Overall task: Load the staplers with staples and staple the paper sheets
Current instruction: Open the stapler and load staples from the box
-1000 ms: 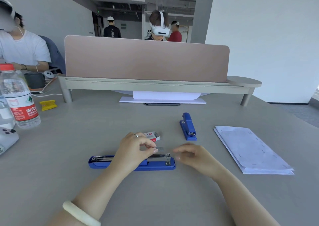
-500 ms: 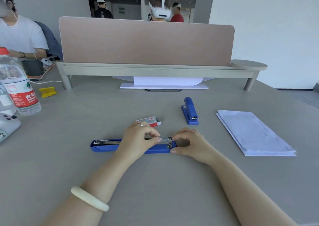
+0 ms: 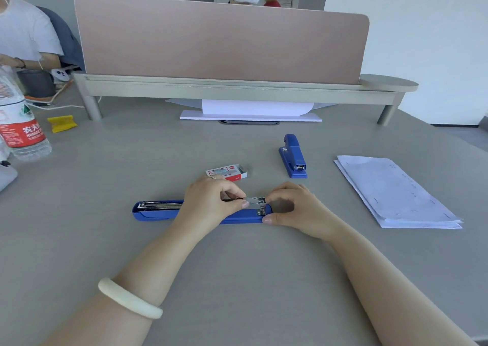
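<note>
A long blue stapler (image 3: 158,210) lies opened flat across the table in front of me, its metal channel showing. My left hand (image 3: 211,204) pinches a strip of staples (image 3: 249,200) over the channel's right end. The right end of that stapler is held between thumb and fingers of my right hand (image 3: 293,208). A red-and-white staple box (image 3: 227,172) lies open just behind my left hand. A second, smaller blue stapler (image 3: 293,156) sits closed further back on the right. A stack of white paper sheets (image 3: 393,192) lies at the right.
A water bottle (image 3: 19,123) stands at the left edge, a yellow item (image 3: 62,123) beside it. A pink divider (image 3: 221,39) on a low shelf (image 3: 237,89) closes the back, white paper (image 3: 253,109) under it. A seated person (image 3: 23,33) is at the back left.
The view tilted down and closer. My right hand moved in from beside the stapler to grip its right end. My left hand lowered the staple strip onto the channel.
</note>
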A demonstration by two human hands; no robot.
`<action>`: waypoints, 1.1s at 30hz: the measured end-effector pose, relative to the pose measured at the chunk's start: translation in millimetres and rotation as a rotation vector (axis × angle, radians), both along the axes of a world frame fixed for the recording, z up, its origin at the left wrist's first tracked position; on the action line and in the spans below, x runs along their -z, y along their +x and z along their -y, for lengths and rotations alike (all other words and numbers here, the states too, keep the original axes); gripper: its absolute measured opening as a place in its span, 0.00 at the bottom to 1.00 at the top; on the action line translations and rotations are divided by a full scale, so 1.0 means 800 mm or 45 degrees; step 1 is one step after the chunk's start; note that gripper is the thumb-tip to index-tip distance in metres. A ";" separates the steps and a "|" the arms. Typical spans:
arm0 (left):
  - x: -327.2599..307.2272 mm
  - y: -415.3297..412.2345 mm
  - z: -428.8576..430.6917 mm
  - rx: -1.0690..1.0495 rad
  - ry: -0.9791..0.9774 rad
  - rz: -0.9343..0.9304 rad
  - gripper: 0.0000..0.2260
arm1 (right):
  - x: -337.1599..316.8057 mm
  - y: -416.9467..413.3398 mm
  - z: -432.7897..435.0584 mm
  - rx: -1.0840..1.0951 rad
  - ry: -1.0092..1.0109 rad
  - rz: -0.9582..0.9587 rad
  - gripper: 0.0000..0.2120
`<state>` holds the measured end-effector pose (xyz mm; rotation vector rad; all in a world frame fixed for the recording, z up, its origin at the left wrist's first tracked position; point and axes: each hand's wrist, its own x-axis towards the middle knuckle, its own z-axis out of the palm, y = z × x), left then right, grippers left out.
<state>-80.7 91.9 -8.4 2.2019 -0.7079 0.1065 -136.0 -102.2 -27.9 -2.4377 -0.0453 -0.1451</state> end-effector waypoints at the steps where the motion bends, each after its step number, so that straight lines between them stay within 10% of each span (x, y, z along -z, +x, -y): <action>1: -0.001 0.000 0.000 0.003 0.006 0.000 0.04 | 0.001 0.000 0.000 0.003 0.003 0.000 0.12; 33: 0.016 -0.001 0.002 0.050 0.160 0.355 0.09 | 0.001 -0.003 0.000 -0.015 0.005 0.018 0.12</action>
